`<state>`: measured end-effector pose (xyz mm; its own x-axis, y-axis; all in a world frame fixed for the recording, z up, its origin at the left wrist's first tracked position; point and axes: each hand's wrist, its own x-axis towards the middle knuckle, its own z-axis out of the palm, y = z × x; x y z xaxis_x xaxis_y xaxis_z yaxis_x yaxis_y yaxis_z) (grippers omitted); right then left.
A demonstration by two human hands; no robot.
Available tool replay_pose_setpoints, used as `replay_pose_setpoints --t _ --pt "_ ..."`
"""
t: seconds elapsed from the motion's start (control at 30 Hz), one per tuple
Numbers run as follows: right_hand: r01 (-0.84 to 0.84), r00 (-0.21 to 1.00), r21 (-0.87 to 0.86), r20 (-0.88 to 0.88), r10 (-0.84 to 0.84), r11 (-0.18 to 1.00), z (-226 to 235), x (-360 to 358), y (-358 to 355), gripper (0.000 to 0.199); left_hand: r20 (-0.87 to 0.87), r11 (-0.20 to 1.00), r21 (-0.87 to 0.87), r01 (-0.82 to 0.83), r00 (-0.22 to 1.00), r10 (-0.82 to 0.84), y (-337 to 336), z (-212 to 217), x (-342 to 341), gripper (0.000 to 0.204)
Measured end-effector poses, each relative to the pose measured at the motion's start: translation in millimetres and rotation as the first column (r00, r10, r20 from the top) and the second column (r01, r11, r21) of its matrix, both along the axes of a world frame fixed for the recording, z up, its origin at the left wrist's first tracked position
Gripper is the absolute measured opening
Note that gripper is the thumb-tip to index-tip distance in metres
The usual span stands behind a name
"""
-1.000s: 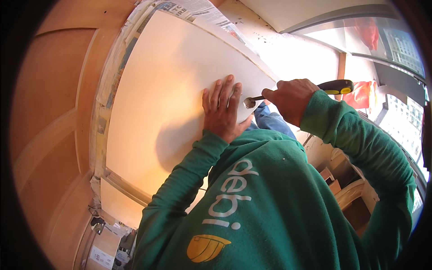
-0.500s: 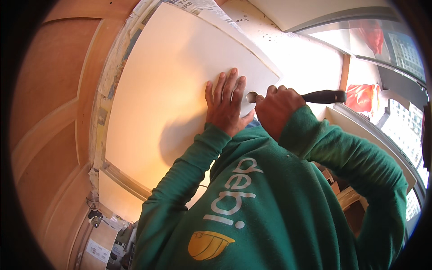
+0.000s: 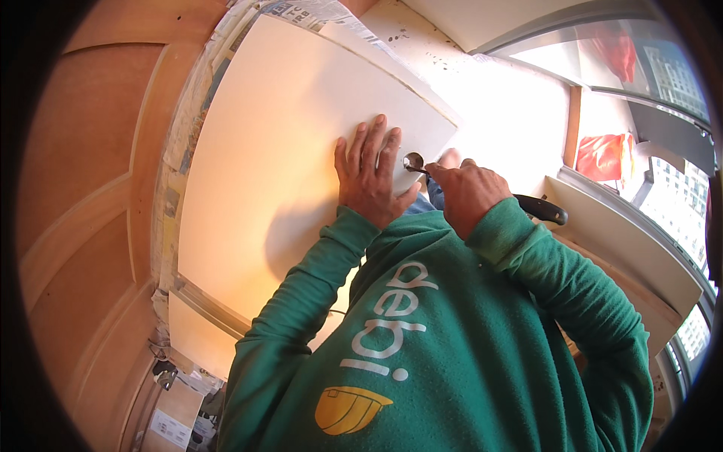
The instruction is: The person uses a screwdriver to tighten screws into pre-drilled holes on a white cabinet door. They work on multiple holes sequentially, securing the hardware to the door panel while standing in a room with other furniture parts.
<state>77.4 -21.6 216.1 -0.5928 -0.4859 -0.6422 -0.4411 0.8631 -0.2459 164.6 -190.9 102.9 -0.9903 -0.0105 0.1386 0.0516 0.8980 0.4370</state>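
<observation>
Panel [image 3: 263, 166], white and flat, stretched across the middle of the view, glowing warm orange toward its lower left and paler toward its upper right. Near its right-hand corner, close to the edge, was a round hole [image 3: 412, 160] with a dark inside. The left hand [image 3: 373, 177] lay palm down just left of the hole, fingers spread and thumb angled toward the hole's side; its grip was wide, pressed flat on the white surface, and a soft shadow [image 3: 286, 235] fell below and to the left of it. The right hand [image 3: 474, 197] had a narrow grip, folded around a tool [image 3: 544, 210] with a dark handle and a thin shaft. The handle stuck out past the wrist to the right, while the shaft pointed left, its tip at the lower rim of the hole; how far it went in could not be told.

Newspaper [image 3: 350, 34] showed along the panel's upper edge. A brown wooden door [image 3: 86, 113] with raised frames stood at the left. Green sleeves covered both forearms, matching the sweatshirt [image 3: 452, 331]. Off to the right, a red cloth [image 3: 600, 157] hung near the bright window [image 3: 681, 207].
</observation>
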Motion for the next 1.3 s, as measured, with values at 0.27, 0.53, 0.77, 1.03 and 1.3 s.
replay_pose_setpoints --t 0.27,0.53,0.77,1.03,1.3 --pt "0.067 0.998 -0.049 -0.008 -0.067 0.997 -3 5 9 0.054 -0.073 0.949 0.096 0.300 0.953 -0.294 -26 18 -25 0.035" --pt "0.139 0.990 -0.146 0.034 -0.136 0.979 -14 17 22 0.036 -0.038 0.804 0.066 0.591 0.807 -0.590 -52 24 -67 0.016" --pt "0.303 0.950 -0.231 -0.005 -0.312 0.925 19 11 65 0.041 0.069 0.791 0.110 0.601 0.790 -0.610 -36 19 -103 0.022" --pt "0.451 0.887 -0.331 0.064 -0.457 0.829 25 24 99 0.050 -0.256 0.810 0.197 0.553 0.826 -0.502 -13 73 -180 0.027" --pt "0.460 0.870 -0.427 0.040 -0.492 0.778 4 40 114 0.047 0.101 0.848 -0.079 0.524 0.850 -0.516 -26 45 -76 0.030"
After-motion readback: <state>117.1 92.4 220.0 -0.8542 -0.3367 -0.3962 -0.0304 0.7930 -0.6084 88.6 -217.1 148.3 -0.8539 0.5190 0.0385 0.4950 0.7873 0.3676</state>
